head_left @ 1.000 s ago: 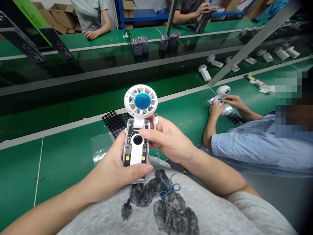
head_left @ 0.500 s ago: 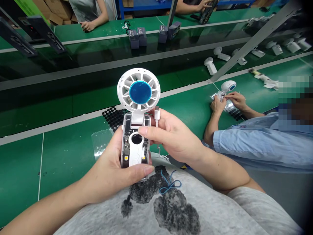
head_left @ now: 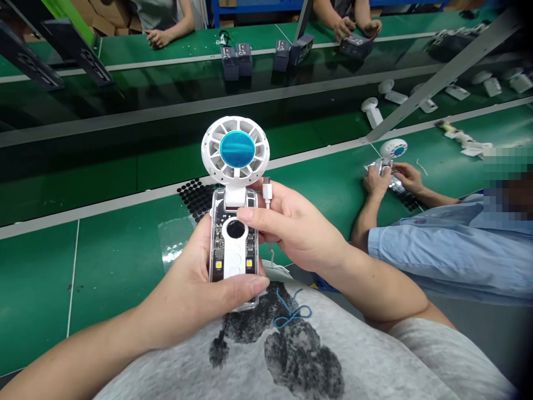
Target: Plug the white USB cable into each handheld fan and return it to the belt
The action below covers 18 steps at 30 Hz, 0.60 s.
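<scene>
A white handheld fan (head_left: 235,253) stands upright before me, with a round slotted head, a shiny blue disc at its centre and a clear-cased handle showing the circuit board. My left hand (head_left: 194,289) wraps around the lower handle, thumb across its front. At the handle's right side, my right hand (head_left: 302,230) rests its thumb tip near the dark round window. Its fingers also hold a white USB cable (head_left: 267,191), plug pointing up beside the fan's neck. The plug is apart from the fan. Some fingers of both hands are hidden behind the handle.
A sheet of black round stickers (head_left: 194,197) and a clear plastic bag (head_left: 172,236) lie on the green bench (head_left: 37,278). On my right, a co-worker's hands (head_left: 378,180) work on another fan. More white fans (head_left: 372,113) and dark boxes (head_left: 230,64) stand beyond.
The fan has tilted slightly in my hands, and its blue disc now looks brighter. My grip is the same. Across the line, a person's hands have lowered a dark box.
</scene>
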Motion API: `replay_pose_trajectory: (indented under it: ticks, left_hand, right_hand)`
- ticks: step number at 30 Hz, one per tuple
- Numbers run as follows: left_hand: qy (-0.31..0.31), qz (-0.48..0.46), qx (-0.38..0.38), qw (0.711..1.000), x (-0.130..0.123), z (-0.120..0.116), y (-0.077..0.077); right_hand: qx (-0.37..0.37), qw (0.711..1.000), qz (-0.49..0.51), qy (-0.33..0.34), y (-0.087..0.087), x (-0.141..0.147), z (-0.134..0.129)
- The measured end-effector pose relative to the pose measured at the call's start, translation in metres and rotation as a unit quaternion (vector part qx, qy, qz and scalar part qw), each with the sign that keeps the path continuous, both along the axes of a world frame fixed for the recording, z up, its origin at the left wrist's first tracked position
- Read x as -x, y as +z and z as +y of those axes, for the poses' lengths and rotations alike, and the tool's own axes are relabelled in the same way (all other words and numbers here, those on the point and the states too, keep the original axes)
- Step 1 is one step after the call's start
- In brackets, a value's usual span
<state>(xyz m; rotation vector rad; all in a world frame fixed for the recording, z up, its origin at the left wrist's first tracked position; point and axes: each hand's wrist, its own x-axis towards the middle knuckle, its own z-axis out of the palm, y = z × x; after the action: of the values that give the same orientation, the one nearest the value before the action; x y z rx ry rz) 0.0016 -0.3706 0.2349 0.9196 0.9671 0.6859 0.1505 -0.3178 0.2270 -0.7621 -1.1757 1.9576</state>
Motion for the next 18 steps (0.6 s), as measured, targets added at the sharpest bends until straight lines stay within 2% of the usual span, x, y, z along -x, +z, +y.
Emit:
replay_pose_trajectory:
  ticks: [13, 18]
  left_hand:
    - [0.027, -0.014, 0.009, 0.999, 0.0045, -0.0043, -0.0025]
    - [0.038, -0.001, -0.015, 0.999, 0.0063, -0.0065, -0.0021]
  right_hand:
    - [0.008, 1.000, -0.006, 0.007, -0.0022, 0.0050, -0.0041]
    - [-0.023, 1.000, -0.004, 0.011, -0.0023, 0.0061, -0.0054]
